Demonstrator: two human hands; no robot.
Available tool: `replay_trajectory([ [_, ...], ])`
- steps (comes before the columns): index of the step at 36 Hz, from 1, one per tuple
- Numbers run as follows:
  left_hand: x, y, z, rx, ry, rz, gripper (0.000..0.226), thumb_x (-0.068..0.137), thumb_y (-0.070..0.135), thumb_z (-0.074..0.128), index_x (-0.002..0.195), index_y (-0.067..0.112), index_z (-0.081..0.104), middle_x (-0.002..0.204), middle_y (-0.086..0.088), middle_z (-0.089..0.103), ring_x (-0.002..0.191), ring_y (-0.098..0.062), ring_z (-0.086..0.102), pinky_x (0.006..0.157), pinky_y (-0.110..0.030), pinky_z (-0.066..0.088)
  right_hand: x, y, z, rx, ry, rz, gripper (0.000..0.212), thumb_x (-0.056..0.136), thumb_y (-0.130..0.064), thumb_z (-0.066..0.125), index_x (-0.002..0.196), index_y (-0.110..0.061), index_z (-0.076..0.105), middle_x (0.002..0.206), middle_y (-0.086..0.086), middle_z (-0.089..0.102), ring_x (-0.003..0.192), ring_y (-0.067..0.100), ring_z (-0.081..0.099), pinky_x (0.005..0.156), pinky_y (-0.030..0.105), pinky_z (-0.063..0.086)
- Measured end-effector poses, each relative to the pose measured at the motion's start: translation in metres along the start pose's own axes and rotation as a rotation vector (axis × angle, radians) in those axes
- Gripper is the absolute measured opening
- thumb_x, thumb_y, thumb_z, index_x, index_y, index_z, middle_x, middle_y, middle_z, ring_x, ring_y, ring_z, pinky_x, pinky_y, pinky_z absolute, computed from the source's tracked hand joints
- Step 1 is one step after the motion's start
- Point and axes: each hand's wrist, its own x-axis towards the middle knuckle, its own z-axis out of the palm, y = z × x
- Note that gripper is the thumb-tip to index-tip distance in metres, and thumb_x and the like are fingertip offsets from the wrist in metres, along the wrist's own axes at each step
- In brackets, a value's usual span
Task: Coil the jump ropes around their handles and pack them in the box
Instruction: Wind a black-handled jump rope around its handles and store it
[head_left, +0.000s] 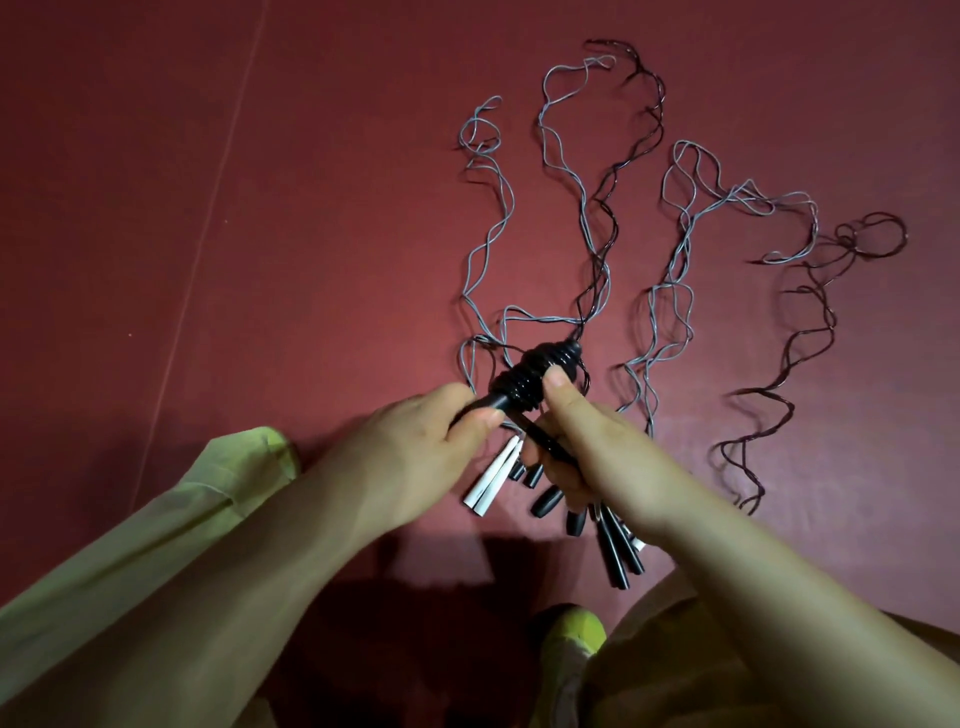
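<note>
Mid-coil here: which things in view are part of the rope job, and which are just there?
Job:
- black coiled rope, held by left hand and right hand
- loose grey ropes and dark ropes
- white handles, black handles

Not job:
- red floor
- green shoe

No box in view.

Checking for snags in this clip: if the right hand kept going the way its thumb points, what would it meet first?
Probably the loose grey ropes on the red surface just beyond the black coil that the right hand holds; depth is unclear.

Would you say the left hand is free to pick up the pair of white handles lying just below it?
Probably not yet: the left hand grips the black coiled handle, though the white handles lie uncovered beside it.
</note>
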Motion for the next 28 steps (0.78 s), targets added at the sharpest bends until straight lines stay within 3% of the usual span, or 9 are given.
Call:
replay_trajectory([
  [2,0.0,-0.01,0.0,0.014,0.092,0.044,0.065,0.076,0.078,0.025,0.099,0.027,0.057,0.097,-0.003,0.063,0.098,-0.027,0.058,0.082,-0.035,0.044,-0.003,-0.004,-0.001,0.027,-0.02,-0.005,0.092,0.066,-0.092,0.026,0.075,-0.008,0.062,0.046,-0.009,0.04,0.045,0.016,0.037,0.055,0.031,0.034],
  [5,-0.002,-0.007,-0.001,-0.003,0.119,0.076,0.029,0.082,0.058,0.046,0.093,0.032,0.054,0.085,0.006,0.056,0.086,-0.017,0.055,0.081,-0.041,0.045,-0.002,-0.01,-0.001,0.123,0.025,0.0,0.076,0.075,-0.084,0.035,0.072,-0.012,0.057,0.044,-0.008,0.034,0.04,0.013,0.029,0.051,0.029,0.027],
  [10,-0.003,0.005,-0.012,-0.099,0.149,0.053,0.036,0.069,0.059,0.064,0.083,0.028,0.053,0.07,0.009,0.056,0.067,-0.012,0.054,0.062,-0.033,0.042,-0.002,-0.015,0.001,0.215,0.128,-0.091,0.043,0.062,-0.066,0.047,0.058,-0.023,0.05,0.056,0.002,0.04,0.05,0.016,0.034,0.062,0.035,0.032],
  [12,-0.006,0.009,-0.017,-0.239,0.013,-0.003,0.045,0.059,0.062,0.068,0.077,0.024,0.053,0.063,0.009,0.056,0.061,-0.013,0.051,0.063,-0.032,0.04,-0.003,-0.016,0.001,0.259,0.119,-0.16,0.042,0.065,-0.059,0.048,0.068,-0.017,0.051,0.063,0.006,0.042,0.058,0.015,0.039,0.063,0.033,0.034],
  [15,-0.014,0.019,-0.025,-0.747,-0.285,-0.102,0.043,0.068,0.053,0.063,0.086,0.014,0.064,0.066,0.0,0.065,0.058,-0.012,0.059,0.067,-0.034,0.051,-0.001,-0.014,-0.002,0.34,0.059,-0.226,0.057,0.057,-0.06,0.049,0.076,-0.007,0.054,0.074,0.008,0.047,0.071,0.019,0.045,0.068,0.032,0.04],
  [18,-0.021,0.023,-0.035,-1.311,-0.634,-0.259,0.074,0.081,0.063,0.05,0.097,-0.009,0.06,0.064,-0.016,0.062,0.049,-0.022,0.061,0.047,-0.026,0.052,-0.002,-0.017,-0.005,0.438,-0.014,-0.288,0.043,0.06,-0.053,0.052,0.076,-0.013,0.058,0.064,0.003,0.053,0.065,0.014,0.052,0.061,0.021,0.048],
  [20,-0.02,0.02,-0.036,-1.586,-0.836,-0.242,0.075,0.087,0.058,0.049,0.099,-0.015,0.061,0.063,-0.016,0.057,0.045,-0.021,0.056,0.043,-0.023,0.048,-0.003,-0.022,-0.008,0.419,-0.031,-0.332,0.047,0.064,-0.053,0.05,0.083,-0.01,0.055,0.066,0.008,0.048,0.064,0.017,0.047,0.057,0.021,0.043],
  [23,-0.017,0.015,-0.036,-1.391,-0.714,-0.23,0.07,0.083,0.064,0.033,0.078,0.005,0.069,0.056,-0.001,0.045,0.037,-0.008,0.034,0.036,-0.013,0.03,-0.002,-0.025,-0.011,0.303,-0.024,-0.325,0.055,0.065,-0.064,0.045,0.079,-0.012,0.056,0.062,0.003,0.05,0.058,0.016,0.044,0.054,0.026,0.037],
  [28,-0.018,0.021,-0.035,-1.119,-0.468,-0.257,0.057,0.089,0.058,0.031,0.074,0.011,0.06,0.053,0.001,0.044,0.039,-0.007,0.023,0.037,-0.016,0.02,-0.006,-0.03,-0.013,0.096,-0.049,-0.292,0.062,0.093,-0.063,0.033,0.063,-0.012,0.051,0.049,-0.003,0.046,0.046,0.019,0.042,0.05,0.031,0.033],
])
